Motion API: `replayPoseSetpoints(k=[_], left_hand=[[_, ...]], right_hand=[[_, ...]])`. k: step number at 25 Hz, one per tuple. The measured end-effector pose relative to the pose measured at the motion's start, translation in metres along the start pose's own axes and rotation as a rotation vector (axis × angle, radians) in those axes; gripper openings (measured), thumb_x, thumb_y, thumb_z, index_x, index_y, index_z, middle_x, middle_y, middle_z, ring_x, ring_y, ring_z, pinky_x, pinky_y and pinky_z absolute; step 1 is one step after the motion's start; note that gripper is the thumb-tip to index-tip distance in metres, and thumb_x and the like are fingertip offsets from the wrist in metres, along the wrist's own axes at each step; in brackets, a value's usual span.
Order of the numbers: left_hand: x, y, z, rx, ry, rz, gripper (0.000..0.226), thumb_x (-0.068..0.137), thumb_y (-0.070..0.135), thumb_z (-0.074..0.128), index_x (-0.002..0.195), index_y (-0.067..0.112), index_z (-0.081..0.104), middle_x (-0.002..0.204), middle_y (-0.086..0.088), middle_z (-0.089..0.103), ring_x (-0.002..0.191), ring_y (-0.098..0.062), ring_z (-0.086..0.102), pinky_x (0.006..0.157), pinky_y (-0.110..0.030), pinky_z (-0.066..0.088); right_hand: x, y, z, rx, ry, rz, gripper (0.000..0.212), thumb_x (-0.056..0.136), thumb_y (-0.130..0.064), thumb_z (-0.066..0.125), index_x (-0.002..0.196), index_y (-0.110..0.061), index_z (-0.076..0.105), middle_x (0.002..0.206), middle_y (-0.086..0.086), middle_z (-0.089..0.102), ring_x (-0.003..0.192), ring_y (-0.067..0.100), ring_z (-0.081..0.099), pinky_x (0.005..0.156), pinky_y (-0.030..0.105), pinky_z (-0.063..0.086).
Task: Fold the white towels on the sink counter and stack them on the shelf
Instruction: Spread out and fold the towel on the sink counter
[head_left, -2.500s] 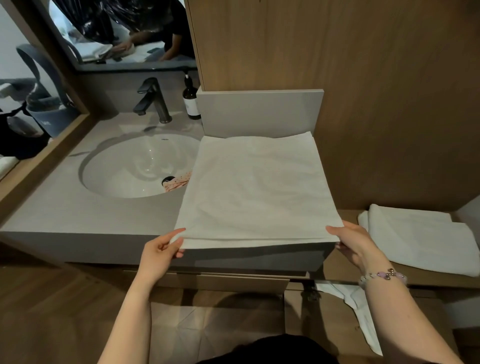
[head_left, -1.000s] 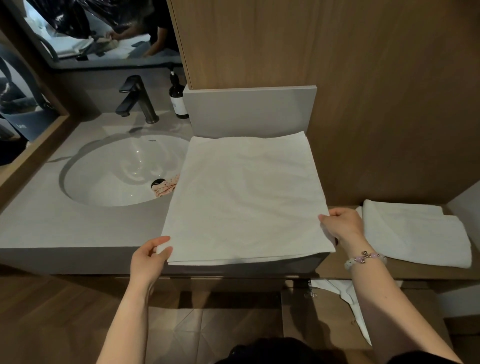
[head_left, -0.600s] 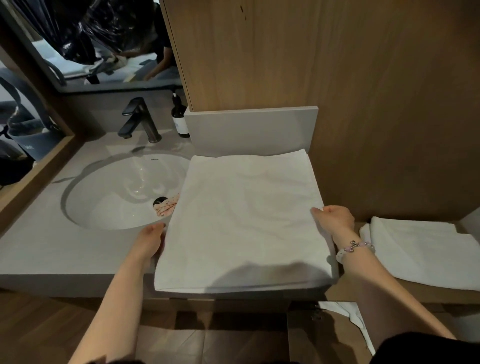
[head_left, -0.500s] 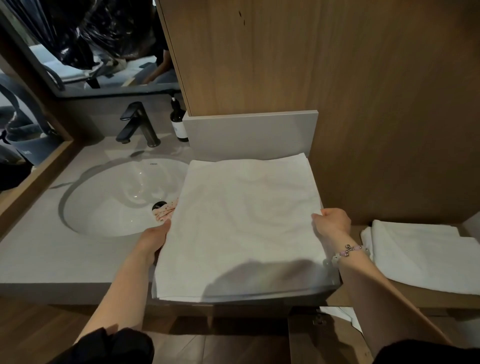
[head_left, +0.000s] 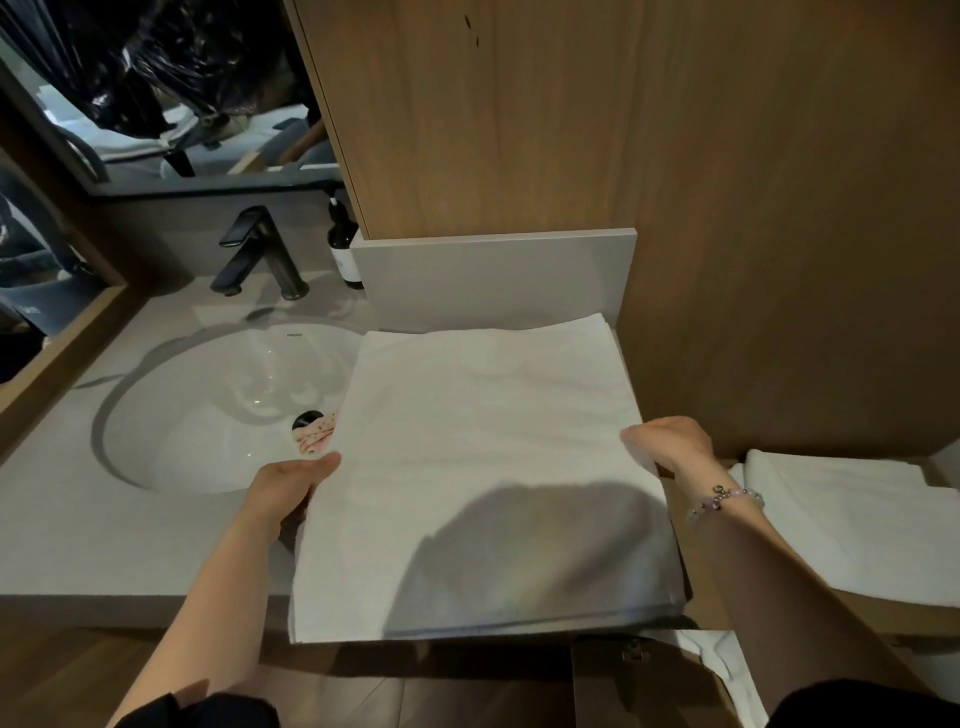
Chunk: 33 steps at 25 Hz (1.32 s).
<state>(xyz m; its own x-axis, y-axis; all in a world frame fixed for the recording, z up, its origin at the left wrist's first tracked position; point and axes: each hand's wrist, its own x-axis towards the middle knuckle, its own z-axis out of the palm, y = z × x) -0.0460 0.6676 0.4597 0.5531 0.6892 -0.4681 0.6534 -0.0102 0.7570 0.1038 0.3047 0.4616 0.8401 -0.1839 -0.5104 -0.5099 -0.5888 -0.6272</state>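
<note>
Towel (head_left: 483, 441) lies flat in layers on the counter (head_left: 104, 540), center frame, near edge hanging over the front. Left hand (head_left: 283, 493) pinches its left edge, thumb on top. Right hand (head_left: 670, 441) grips the right edge, fingers curled round it. Folded towel (head_left: 841, 525) sits on the shelf (head_left: 701, 582), right. Sink (head_left: 208, 415) left; faucet (head_left: 260, 254) and bottle (head_left: 345, 249) upper left.

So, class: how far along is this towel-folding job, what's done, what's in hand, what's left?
Done: folded white towels already lie on the wooden shelf. In hand: the left hand and right hand grip the side edges of a partly folded white towel on the grey sink counter. Left: finish folding, then stack it.
</note>
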Motion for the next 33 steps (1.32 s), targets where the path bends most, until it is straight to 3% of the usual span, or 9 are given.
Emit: replayPoseSetpoints(k=[4,8,10,14,18,21,24,27,33], left_hand=[[0.022,0.016,0.008,0.051,0.010,-0.047,0.046,0.097,0.042,0.043,0.110,0.000,0.058,0.109,-0.015,0.059,0.104,-0.031,0.057,0.085,-0.034,0.042],[0.034,0.023,0.026,-0.117,-0.150,0.072,0.025,0.099,0.015,0.043,0.120,0.007,0.055,0.122,-0.004,0.052,0.113,-0.022,0.050,0.100,-0.031,0.038],[0.042,0.019,0.024,-0.177,-0.089,0.067,0.034,0.095,0.014,0.053,0.128,0.007,0.053,0.131,-0.006,0.053,0.119,-0.025,0.052,0.104,-0.036,0.039],[0.056,0.016,0.016,0.243,0.119,0.104,0.035,0.090,0.023,0.059,0.116,0.001,0.063,0.121,-0.018,0.061,0.113,-0.035,0.055,0.099,-0.036,0.041],[0.059,0.037,0.010,0.033,-0.100,0.014,0.019,0.089,0.026,0.060,0.088,0.007,0.060,0.090,-0.012,0.060,0.076,-0.025,0.056,0.069,-0.030,0.043],[0.080,0.053,0.009,0.051,-0.153,0.032,0.035,0.091,0.039,0.057,0.089,0.004,0.063,0.084,-0.010,0.061,0.074,-0.024,0.055,0.068,-0.030,0.046],[0.097,0.063,0.020,0.165,-0.132,0.100,0.044,0.086,0.043,0.062,0.082,-0.001,0.067,0.077,-0.020,0.061,0.068,-0.026,0.055,0.078,-0.036,0.050],[0.105,0.064,0.029,0.222,-0.075,0.178,0.043,0.083,0.034,0.068,0.052,0.012,0.046,0.054,-0.008,0.048,0.053,-0.022,0.042,0.054,-0.030,0.035],[0.120,0.063,0.037,0.225,-0.115,0.136,0.047,0.082,0.038,0.068,0.052,0.016,0.039,0.053,-0.004,0.041,0.052,-0.020,0.037,0.050,-0.029,0.027]], right_hand=[[0.006,-0.017,0.014,0.012,0.095,-0.095,0.028,0.081,-0.035,0.061,0.069,-0.010,0.061,0.090,0.010,0.066,0.081,0.029,0.058,0.069,0.026,0.042],[0.016,-0.023,0.021,0.032,0.212,-0.020,0.023,0.084,-0.022,0.062,0.099,-0.006,0.069,0.108,0.012,0.067,0.100,0.032,0.062,0.076,0.027,0.045],[0.019,-0.024,0.018,0.043,0.170,0.065,0.017,0.084,-0.015,0.062,0.096,-0.004,0.067,0.093,0.012,0.067,0.092,0.030,0.064,0.067,0.024,0.047],[0.031,-0.019,0.013,0.206,0.068,0.173,0.025,0.081,-0.010,0.063,0.100,0.007,0.061,0.084,0.014,0.063,0.073,0.027,0.060,0.059,0.029,0.043],[0.031,-0.038,0.015,0.191,0.072,0.152,0.021,0.081,-0.017,0.065,0.092,0.000,0.060,0.086,0.011,0.062,0.086,0.027,0.060,0.072,0.030,0.046],[0.045,-0.058,0.027,0.305,0.097,0.099,0.023,0.072,-0.030,0.068,0.071,-0.007,0.064,0.080,0.007,0.066,0.080,0.026,0.062,0.073,0.029,0.050],[0.084,-0.058,0.042,0.329,0.136,0.086,0.040,0.062,-0.036,0.070,0.091,-0.009,0.070,0.099,0.008,0.070,0.086,0.027,0.065,0.083,0.039,0.054],[0.086,-0.058,0.045,0.402,0.198,0.100,0.033,0.073,-0.018,0.073,0.105,-0.011,0.067,0.107,0.010,0.069,0.099,0.028,0.066,0.090,0.042,0.052],[0.090,-0.065,0.040,0.356,0.233,0.110,0.011,0.061,-0.002,0.062,0.055,-0.012,0.060,0.065,0.003,0.058,0.066,0.019,0.052,0.069,0.029,0.052]])
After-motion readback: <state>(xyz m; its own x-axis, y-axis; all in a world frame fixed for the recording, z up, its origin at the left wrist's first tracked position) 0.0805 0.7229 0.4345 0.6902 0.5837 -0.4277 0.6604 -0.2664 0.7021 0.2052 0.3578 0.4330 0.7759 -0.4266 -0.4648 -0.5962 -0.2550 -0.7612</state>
